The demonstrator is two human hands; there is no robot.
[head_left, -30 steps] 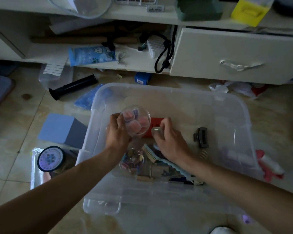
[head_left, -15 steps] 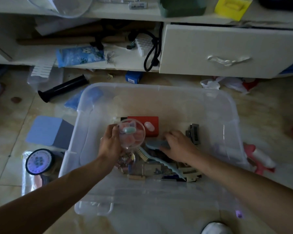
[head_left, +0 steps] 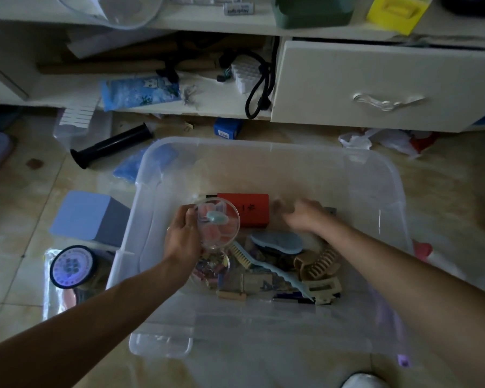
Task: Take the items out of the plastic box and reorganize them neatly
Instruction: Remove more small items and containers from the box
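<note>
- The clear plastic box sits on the tiled floor, open-topped, with both hands reaching into it.
- The left hand has its fingers wrapped round the left edge of a small round clear container; pink pieces and a pale teal piece show inside it.
- Just right of those fingers, past the container, lies a red box with dark characters on its face, too small and blurred to read.
- The right hand is motion-blurred above the box's contents; I cannot tell whether its fingers are spread or gripping anything.
- Below the right hand's fingers lie a light blue brush, a tan claw hair clip and a long pale blue comb.
- Below the left hand's fingers a second clear container of mixed small colourful bits rests on the box floor.
- Outside the box, left of the left hand, stand a blue-grey box and a round black-rimmed lid with a purple-white printed label, unreadable.
- Farther up, a black tube lies on the floor, and a white drawer hangs open.
</note>
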